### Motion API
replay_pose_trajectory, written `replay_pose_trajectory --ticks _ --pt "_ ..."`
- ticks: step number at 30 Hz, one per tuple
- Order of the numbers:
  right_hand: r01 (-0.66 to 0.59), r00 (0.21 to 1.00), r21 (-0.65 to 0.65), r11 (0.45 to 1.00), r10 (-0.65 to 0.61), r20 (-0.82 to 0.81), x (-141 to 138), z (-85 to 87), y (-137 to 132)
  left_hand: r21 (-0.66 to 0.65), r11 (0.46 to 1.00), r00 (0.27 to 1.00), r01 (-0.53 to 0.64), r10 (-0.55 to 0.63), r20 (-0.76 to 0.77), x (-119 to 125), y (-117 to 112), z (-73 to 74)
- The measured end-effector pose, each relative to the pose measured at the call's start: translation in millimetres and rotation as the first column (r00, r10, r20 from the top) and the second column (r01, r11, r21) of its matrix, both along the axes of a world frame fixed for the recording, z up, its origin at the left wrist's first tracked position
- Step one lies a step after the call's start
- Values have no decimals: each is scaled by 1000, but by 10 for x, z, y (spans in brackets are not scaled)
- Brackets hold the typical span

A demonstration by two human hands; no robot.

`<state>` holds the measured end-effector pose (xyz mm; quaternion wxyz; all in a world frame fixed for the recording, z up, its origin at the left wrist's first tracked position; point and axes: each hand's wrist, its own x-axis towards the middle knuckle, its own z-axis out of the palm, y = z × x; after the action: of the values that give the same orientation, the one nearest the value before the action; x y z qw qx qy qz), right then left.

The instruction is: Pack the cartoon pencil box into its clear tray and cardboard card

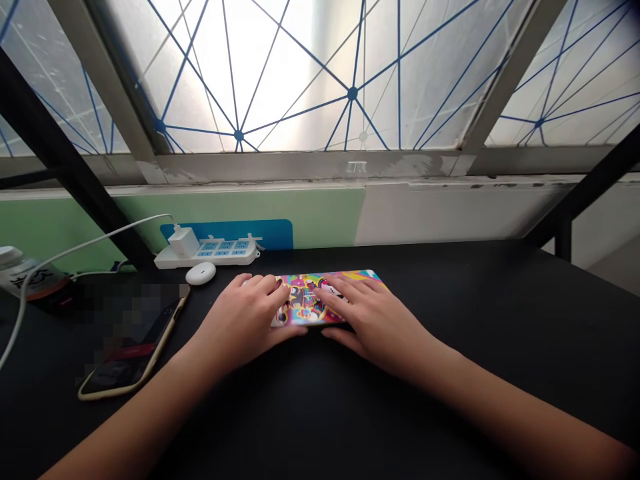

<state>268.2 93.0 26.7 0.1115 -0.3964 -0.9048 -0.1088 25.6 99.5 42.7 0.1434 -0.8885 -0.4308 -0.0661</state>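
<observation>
A flat rectangular case [303,307], covered in bright cartoon prints of pink, yellow and blue, lies on the black desk in the middle of the view. Around its left end my left hand [253,307] is closed, fingers bent over the top and thumb along the near edge. My right hand [367,310] rests on the right part, its fingers stretched out across the printed face and its thumb apart near the front edge. Both hands hide the case's ends, and whether it is a pencil box or something else I cannot tell.
A phone [135,353] with a pale frame lies left of my left arm. Behind it are a round white case [201,273] and a white power strip [225,250] with a plugged charger [183,241]. A white cable [95,240] arches over a bottle [30,273].
</observation>
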Motion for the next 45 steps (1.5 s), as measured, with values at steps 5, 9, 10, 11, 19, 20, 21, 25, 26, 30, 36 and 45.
replay_pose_trajectory --ticks 5,9,10,11,19,20,21,25,26,30,36,45 --pt "-45 999 -98 994 46 6 -68 -170 37 -87 996 994 18 -8 112 -21 67 -182" --pt "-41 998 -216 975 50 35 -39 -122 91 -222 971 983 -85 118 138 -41 136 -309" --pt "-43 998 -264 964 56 42 0 -85 106 -246 963 980 -107 143 136 -44 145 -319" --pt "-43 997 -312 949 61 48 58 -43 124 -261 958 978 -120 159 134 -48 150 -320" --pt "80 997 -476 876 -78 25 774 265 341 -297 950 977 -101 151 151 -96 158 -299" --pt "72 997 -434 898 -75 10 771 267 351 -292 952 977 -93 144 156 -101 160 -308" --pt "54 998 -367 929 -62 -12 728 256 349 -285 954 977 -87 138 163 -104 161 -317" --pt "-31 997 -120 992 22 -78 309 89 254 -262 962 974 -82 133 184 -105 155 -348" --pt "-56 997 -132 990 48 -61 205 34 225 -262 961 974 -84 135 183 -104 154 -348" --pt "-124 990 -264 957 138 35 89 -85 179 -285 955 974 -80 135 179 -109 161 -323" --pt "-111 993 -320 941 117 -3 557 95 286 -325 944 975 -58 124 185 -133 189 -289" --pt "-128 992 -82 988 127 -27 218 -5 247 -310 944 966 -113 177 187 -167 144 -233"
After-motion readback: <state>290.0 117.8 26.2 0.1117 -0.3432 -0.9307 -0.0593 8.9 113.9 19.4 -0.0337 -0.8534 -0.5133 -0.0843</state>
